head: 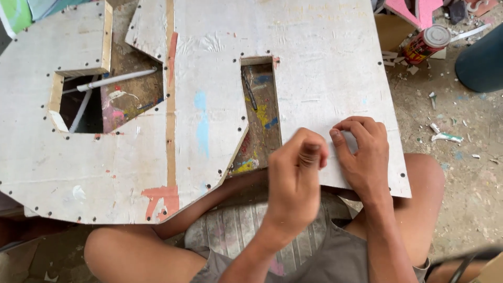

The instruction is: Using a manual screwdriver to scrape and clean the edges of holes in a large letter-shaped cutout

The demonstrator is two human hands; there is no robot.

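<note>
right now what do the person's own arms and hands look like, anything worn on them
Both arms are bare from the wrist up as far as the view shows: no sleeves, gloves, watch or rings visible. The left hand is motion-blurred at the fingers; the right hand is sharp, with short nails. Grey shorts show below the forearms.

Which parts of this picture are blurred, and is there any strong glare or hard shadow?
Head view: the left hand is smeared by motion blur at the fingers; the right hand and the white board are sharp. Light is soft and even, with no glare and only faint shadow under the hands. The can is slightly soft.
</note>
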